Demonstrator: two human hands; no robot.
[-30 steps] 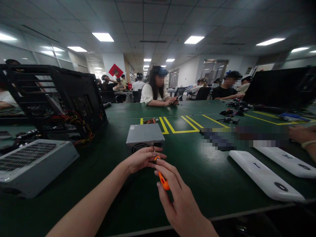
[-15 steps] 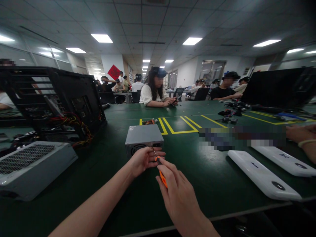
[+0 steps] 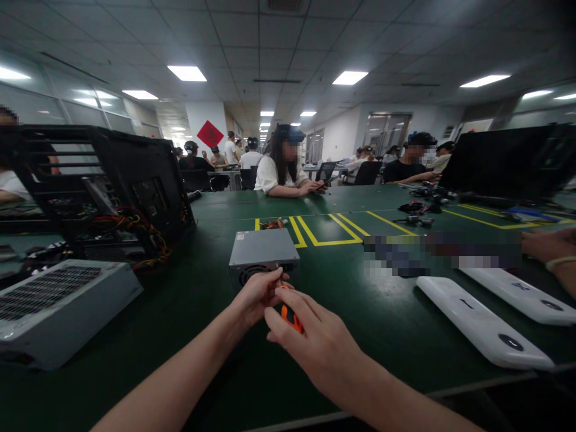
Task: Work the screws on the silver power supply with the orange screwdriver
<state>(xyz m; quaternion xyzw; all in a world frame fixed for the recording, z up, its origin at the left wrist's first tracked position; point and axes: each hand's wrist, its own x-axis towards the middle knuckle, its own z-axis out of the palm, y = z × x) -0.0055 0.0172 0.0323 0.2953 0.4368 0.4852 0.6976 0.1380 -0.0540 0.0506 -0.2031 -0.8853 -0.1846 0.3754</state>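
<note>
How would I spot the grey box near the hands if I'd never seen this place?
Start with the big green table. Near its middle, just beyond the left hand, sits a grey metal box. Its plain top has a small white label at one corner, while the other grey box, over on the left, has a dark grille on top.

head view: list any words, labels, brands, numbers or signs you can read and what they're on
None can be read.
White label on the grey metal box: too small.
Red diamond sign on the far wall: too blurred.
Near white slab: one dark stroke and a round dark badge, no letters legible.
Farther white slab: a dark cross-like mark and another round badge, too blurred.
</note>
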